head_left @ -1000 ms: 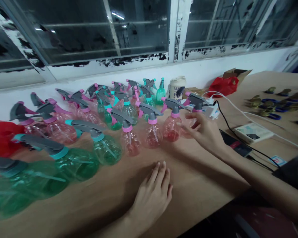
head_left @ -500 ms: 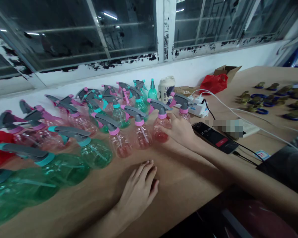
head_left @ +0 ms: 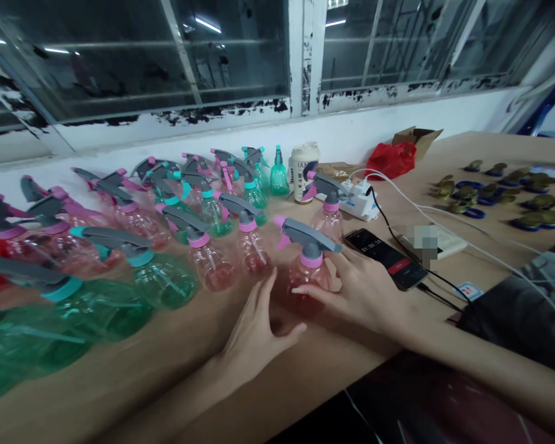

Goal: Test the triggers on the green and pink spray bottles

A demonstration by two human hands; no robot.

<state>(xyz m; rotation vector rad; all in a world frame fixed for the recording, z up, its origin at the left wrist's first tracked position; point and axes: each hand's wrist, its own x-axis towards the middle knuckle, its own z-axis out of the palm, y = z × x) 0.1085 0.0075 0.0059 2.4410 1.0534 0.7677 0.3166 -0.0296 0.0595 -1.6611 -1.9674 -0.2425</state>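
Your right hand [head_left: 365, 296] curls its fingers around a see-through pink spray bottle [head_left: 304, 272], gray-headed and pink-collared, just beside your left hand [head_left: 254, 333] with thumb and fingers spread, while bare table [head_left: 300, 373] runs to the near edge.

Bottles [head_left: 164, 283] crowd the left of the table [head_left: 314, 370], window [head_left: 240, 55] behind! One bottle [head_left: 308, 274] in the right hand [head_left: 365, 293], left hand [head_left: 254, 333] just to its left. Cup [head_left: 302, 176] behind, phone [head_left: 374, 250] to the right, power strip [head_left: 363, 205] beyond the phone, and farther back, bag [head_left: 391, 159] before box [head_left: 423, 142]!
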